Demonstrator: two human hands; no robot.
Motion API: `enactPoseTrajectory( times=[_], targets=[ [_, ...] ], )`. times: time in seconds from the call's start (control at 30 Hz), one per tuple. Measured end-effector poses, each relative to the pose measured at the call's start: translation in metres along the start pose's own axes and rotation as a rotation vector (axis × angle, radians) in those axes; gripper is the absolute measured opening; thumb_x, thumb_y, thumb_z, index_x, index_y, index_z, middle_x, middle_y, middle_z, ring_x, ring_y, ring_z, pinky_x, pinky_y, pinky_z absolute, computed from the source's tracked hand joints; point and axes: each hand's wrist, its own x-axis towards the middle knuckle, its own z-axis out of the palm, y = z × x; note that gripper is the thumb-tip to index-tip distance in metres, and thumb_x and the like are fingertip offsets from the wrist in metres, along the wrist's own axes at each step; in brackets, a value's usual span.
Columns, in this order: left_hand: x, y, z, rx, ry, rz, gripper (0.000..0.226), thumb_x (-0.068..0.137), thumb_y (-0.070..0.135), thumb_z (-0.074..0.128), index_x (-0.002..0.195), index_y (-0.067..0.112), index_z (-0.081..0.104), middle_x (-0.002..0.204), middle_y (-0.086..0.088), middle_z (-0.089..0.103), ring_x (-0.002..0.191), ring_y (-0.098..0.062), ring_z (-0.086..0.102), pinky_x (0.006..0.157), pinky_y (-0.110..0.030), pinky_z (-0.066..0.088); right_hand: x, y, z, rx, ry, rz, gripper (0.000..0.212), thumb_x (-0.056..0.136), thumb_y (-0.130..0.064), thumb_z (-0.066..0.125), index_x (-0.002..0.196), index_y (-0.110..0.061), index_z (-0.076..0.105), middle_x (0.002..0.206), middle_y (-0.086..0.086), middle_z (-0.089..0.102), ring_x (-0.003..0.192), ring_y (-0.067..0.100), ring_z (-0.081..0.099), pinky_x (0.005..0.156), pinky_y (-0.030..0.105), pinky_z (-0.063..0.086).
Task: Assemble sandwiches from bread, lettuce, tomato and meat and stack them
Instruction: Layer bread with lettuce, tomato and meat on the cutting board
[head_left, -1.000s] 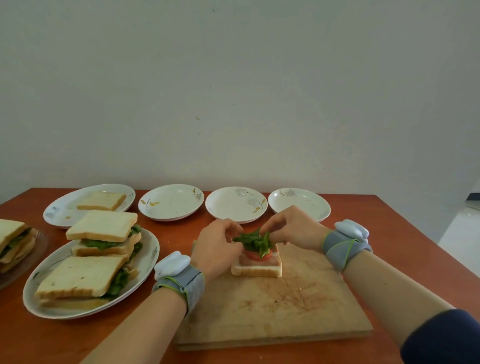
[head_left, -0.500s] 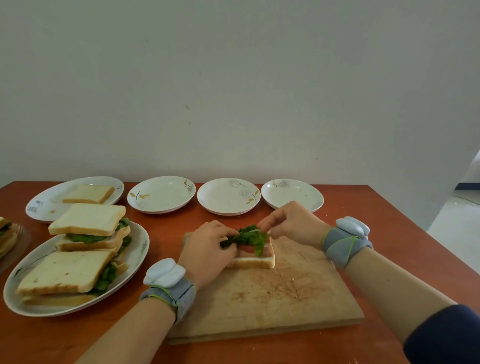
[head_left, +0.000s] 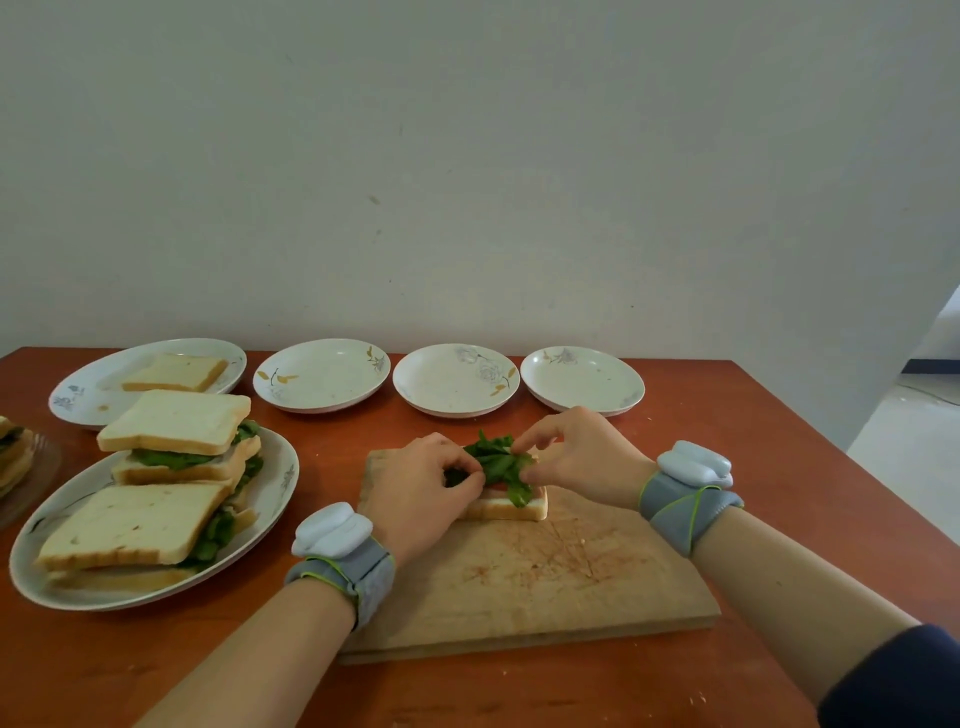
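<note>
Now both hands pinch lettuce (head_left: 498, 462) atop open sandwich (head_left: 511, 506) on cutting board (head_left: 545, 577): left hand (head_left: 423, 488), right hand (head_left: 576, 452). Risk: uneven spread, leaves slide off tomato once top bread (head_left: 174, 373) presses down.

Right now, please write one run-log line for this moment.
left hand: pinches lettuce | right hand: pinches lettuce | sandwich: open, on cutting board
</note>
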Motion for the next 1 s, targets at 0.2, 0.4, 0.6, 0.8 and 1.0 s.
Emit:
enactPoseTrajectory(
  times=[0.2, 0.4, 0.6, 0.8, 1.0],
  targets=[
    [0.001, 0.002, -0.007, 0.032, -0.075, -0.035, 0.01, 0.087, 0.028, 0.064, 0.093, 0.025, 0.072, 0.097, 0.01, 0.062, 0.09, -0.008, 0.055, 0.08, -0.023, 0.045, -0.002, -0.009, -0.003, -0.031, -0.034, -0.03, 0.03, 0.075, -0.022, 0.076, 0.104, -0.022, 0.07, 0.103, -0.009, 0.065, 0.099, 0.006, 0.055, 0.083, 0.021, 0.042],
    [0.008, -0.001, -0.039, 0.063, -0.056, -0.122, 0.015, 0.087, 0.023, 0.062, 0.099, 0.028, 0.071, 0.101, 0.007, 0.063, 0.097, -0.008, 0.056, 0.088, -0.028, 0.048, 0.012, -0.038, -0.005, -0.03, 0.029, -0.093, 0.032, 0.076, -0.024, 0.076, 0.107, -0.02, 0.07, 0.101, -0.009, 0.065, 0.097, 0.006, 0.059, 0.078, 0.014, 0.046],
    [0.027, -0.018, -0.097, 0.203, 0.096, -0.157, 0.02, 0.084, 0.019, 0.06, 0.1, 0.024, 0.072, 0.107, 0.006, 0.065, 0.101, -0.012, 0.059, 0.08, -0.02, 0.037, 0.053, -0.091, 0.011, -0.039, 0.055, -0.132, 0.036, 0.078, -0.031, 0.073, 0.112, -0.021, 0.069, 0.108, -0.004, 0.065, 0.102, 0.01, 0.058, 0.084, 0.021, 0.04],
    [0.053, -0.066, -0.18, 0.255, 0.152, -0.269, 0.022, 0.087, 0.019, 0.057, 0.106, 0.02, 0.069, 0.109, 0.0, 0.067, 0.096, -0.015, 0.06, 0.073, -0.018, 0.039, 0.13, -0.15, 0.043, 0.014, -0.006, -0.191, 0.037, 0.081, -0.03, 0.072, 0.115, -0.016, 0.066, 0.101, -0.005, 0.064, 0.096, 0.011, 0.057, 0.084, 0.023, 0.043],
    [0.08, -0.157, -0.234, 0.274, 0.168, -0.577, 0.026, 0.09, 0.017, 0.054, 0.114, 0.018, 0.066, 0.124, -0.007, 0.062, 0.114, -0.023, 0.055, 0.088, -0.026, 0.039, 0.213, -0.19, 0.1, -0.02, -0.111, -0.215, 0.041, 0.083, -0.034, 0.068, 0.121, -0.018, 0.062, 0.113, -0.003, 0.065, 0.107, 0.014, 0.06, 0.093, 0.027, 0.046]
  ],
)
